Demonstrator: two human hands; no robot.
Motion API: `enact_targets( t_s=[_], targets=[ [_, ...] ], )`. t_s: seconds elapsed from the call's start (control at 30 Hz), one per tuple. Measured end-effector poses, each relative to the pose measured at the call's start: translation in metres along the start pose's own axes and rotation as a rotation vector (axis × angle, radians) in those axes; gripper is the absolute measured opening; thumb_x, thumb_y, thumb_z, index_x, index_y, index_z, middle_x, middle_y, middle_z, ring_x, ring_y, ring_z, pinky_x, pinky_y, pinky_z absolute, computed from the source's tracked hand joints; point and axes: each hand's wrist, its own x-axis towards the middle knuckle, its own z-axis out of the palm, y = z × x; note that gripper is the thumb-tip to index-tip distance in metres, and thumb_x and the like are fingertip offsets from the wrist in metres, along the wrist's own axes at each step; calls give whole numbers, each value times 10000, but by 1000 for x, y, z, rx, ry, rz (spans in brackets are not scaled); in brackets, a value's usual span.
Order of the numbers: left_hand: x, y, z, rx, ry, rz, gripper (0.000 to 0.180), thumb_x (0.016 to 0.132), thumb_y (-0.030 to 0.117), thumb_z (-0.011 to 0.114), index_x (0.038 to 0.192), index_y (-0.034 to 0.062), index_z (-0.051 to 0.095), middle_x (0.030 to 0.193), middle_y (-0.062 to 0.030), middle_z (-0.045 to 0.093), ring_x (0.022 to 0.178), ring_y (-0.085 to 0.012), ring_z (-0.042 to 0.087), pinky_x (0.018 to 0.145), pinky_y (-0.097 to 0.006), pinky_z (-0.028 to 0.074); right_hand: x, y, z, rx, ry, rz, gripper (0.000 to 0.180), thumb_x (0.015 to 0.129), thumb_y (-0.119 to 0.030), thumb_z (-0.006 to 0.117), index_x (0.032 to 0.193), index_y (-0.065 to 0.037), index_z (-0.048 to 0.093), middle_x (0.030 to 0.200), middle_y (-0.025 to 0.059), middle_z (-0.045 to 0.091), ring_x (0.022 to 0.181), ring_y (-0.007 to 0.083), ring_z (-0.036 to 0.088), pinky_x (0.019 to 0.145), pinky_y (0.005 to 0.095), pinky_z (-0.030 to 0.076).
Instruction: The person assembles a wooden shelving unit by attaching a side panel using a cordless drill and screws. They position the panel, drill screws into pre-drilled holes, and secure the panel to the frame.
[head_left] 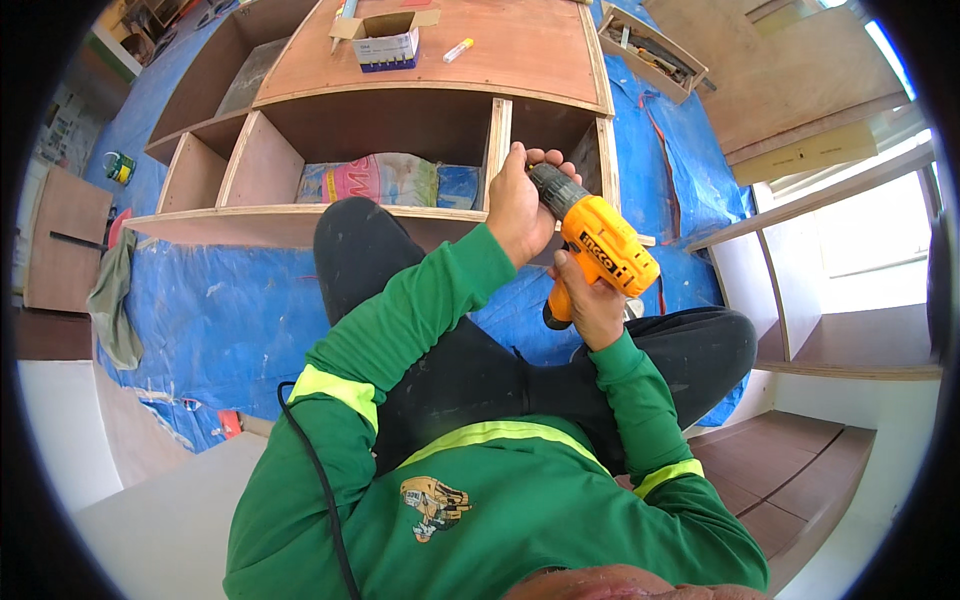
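Note:
A yellow-orange cordless drill with a black chuck is held in front of me, above my crossed legs. My right hand grips its handle, and the black base of the drill shows below the fingers. At the far end, my left hand curls around the chuck, its fingertips showing beyond it. Whether a bit sits in the chuck is hidden by that hand. Just ahead of both hands stands a low wooden cabinet frame with open compartments. A printed plastic sack lies in its middle compartment.
On the cabinet's top panel are an opened cardboard box and a small yellow-capped tube. A wooden toolbox stands at the far right. Blue plastic sheeting covers the floor. White shelving rises at right; a cloth hangs at left.

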Motion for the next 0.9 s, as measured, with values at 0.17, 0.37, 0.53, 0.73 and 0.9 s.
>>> enact_targets(
  t_s=[0.17,0.37,0.53,0.73,0.9],
  targets=[
    [-3,-5,6,-91,5,-55,289,1121,343,450,972,110,535,899,-91,633,821,-254,649,828,-478,585,3,9,-16,-325,-58,-192,358,912,-47,789,1237,18,653,1057,73,707,937,159,692,829,289,550],
    [-31,-6,20,81,-241,-77,343,1113,422,476,940,128,510,825,-75,595,717,-229,638,676,-415,599,5,3,-22,-411,-46,-291,432,872,-75,815,1246,-33,603,1055,107,671,988,222,675,870,337,558],
    [-51,-7,17,215,-336,-88,394,1129,461,432,924,128,486,774,-52,557,661,-196,620,664,-393,593,-9,3,-34,-714,-160,-439,366,807,-4,835,1108,-61,634,963,87,689,829,206,679,736,336,546],
    [-57,-9,17,255,-365,-77,386,1141,449,398,921,141,470,756,-36,542,639,-172,607,662,-380,582,-14,-16,-28,-615,-211,-494,268,834,-126,793,1005,-62,597,907,160,627,869,424,627,710,504,477],
    [-56,-10,18,270,-394,-68,385,1144,445,396,919,142,469,745,-26,538,620,-169,606,647,-379,582,-9,-17,-26,-558,-193,-514,259,830,-117,791,986,-54,594,844,172,629,808,435,643,669,522,464]
  ],
)
